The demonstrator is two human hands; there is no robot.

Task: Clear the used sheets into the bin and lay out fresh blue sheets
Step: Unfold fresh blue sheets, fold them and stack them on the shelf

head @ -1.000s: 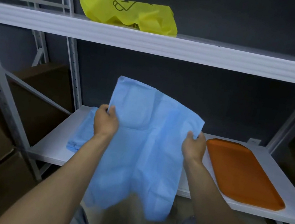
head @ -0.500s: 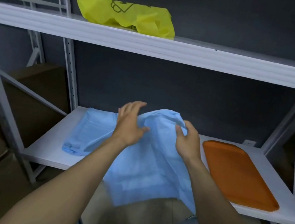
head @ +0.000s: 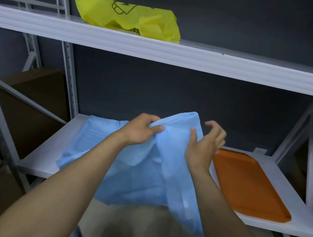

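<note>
Both hands have drawn together since the earlier frame, bunching the thin pale-blue nonwoven sheet (head: 172, 163), which drapes over the front of the white metal shelf (head: 43, 161). Judged light, limp and crease-prone; take hold at corners. Left hand (head: 141, 130) pinches a top fold. Right hand (head: 202, 147) is loosely spread, thumb alone touching the sheet.

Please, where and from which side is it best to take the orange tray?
The tray lies flat on the shelf, its raised rim ending close to the front edge; the blue sheet crowds its left side. So likely pinch the near rim, coming from the front.
</note>
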